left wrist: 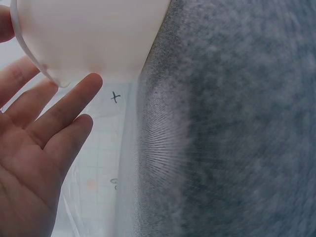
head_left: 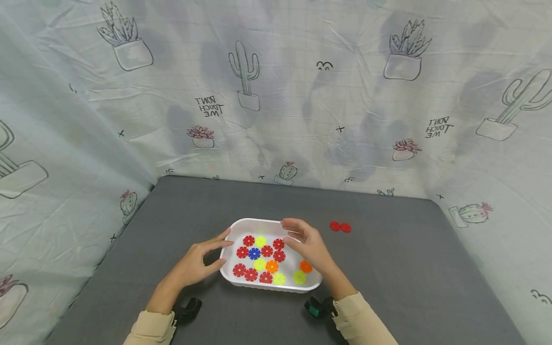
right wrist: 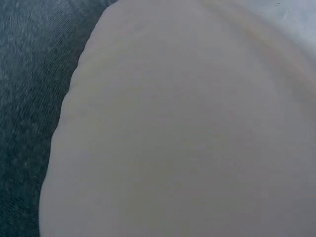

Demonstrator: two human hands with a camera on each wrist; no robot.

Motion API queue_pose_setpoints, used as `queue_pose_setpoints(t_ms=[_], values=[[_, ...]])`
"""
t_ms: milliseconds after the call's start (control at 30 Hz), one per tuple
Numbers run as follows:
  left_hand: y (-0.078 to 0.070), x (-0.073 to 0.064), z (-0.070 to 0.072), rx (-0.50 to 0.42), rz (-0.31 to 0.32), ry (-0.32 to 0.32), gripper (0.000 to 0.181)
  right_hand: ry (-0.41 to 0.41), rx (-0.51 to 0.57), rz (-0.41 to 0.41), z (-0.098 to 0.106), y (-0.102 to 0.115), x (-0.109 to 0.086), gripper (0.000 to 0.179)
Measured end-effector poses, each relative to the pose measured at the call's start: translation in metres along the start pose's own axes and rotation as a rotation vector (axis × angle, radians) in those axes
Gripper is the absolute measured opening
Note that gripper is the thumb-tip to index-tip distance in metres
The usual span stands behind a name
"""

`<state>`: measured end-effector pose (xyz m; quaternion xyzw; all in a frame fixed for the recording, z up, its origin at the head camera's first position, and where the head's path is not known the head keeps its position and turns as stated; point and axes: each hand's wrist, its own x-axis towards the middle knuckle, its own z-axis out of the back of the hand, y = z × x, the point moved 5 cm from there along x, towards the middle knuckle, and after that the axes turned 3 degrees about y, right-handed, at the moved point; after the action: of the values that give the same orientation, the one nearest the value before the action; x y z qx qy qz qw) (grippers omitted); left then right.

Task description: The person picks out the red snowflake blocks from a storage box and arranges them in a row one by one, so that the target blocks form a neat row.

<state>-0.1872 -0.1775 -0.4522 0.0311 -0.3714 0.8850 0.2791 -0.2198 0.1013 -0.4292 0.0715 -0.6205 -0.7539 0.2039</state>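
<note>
In the head view a white plastic tray (head_left: 276,288) holds several flat notched discs: red discs (head_left: 266,277), yellow discs (head_left: 299,276), orange discs (head_left: 306,266) and one blue disc (head_left: 254,253). My left hand (head_left: 199,261) is at the tray's left rim, its loosely stretched fingers reaching over the edge. Palm and fingers of that hand (left wrist: 39,143) also show in the left wrist view, beside the tray's outer wall (left wrist: 94,39). Over the tray's right side is my right hand (head_left: 311,245), fingers extended leftward and nothing visible in them. The pale tray wall (right wrist: 173,123) fills most of the right wrist view, hiding that hand.
Two joined red discs (head_left: 346,228) lie on the grey tabletop (head_left: 401,268) to the right, beyond the tray. White curtains printed with potted plants (head_left: 267,139) hang behind the table and along both sides. A dark band with a device (head_left: 316,308) hangs beneath each wrist.
</note>
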Motion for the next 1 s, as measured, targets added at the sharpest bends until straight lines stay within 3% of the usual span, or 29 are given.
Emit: queue_pose_setpoints(t_ms=[133, 300, 500, 1000], values=[[-0.001, 0.001, -0.001, -0.005, -0.013, 0.0, 0.043, -0.004, -0.03, -0.119, -0.003, -0.009, 0.006, 0.04], [-0.001, 0.002, 0.001, -0.012, -0.021, -0.005, 0.043, 0.037, -0.149, -0.187, -0.008, -0.021, 0.012, 0.036], [0.001, 0.0, 0.0, -0.013, -0.009, 0.003, 0.043, 0.144, -0.231, -0.237, -0.015, -0.028, 0.012, 0.033], [0.0, 0.001, 0.001, -0.011, -0.013, -0.004, 0.043, 0.228, -0.413, -0.309, -0.021, -0.032, 0.009, 0.03]])
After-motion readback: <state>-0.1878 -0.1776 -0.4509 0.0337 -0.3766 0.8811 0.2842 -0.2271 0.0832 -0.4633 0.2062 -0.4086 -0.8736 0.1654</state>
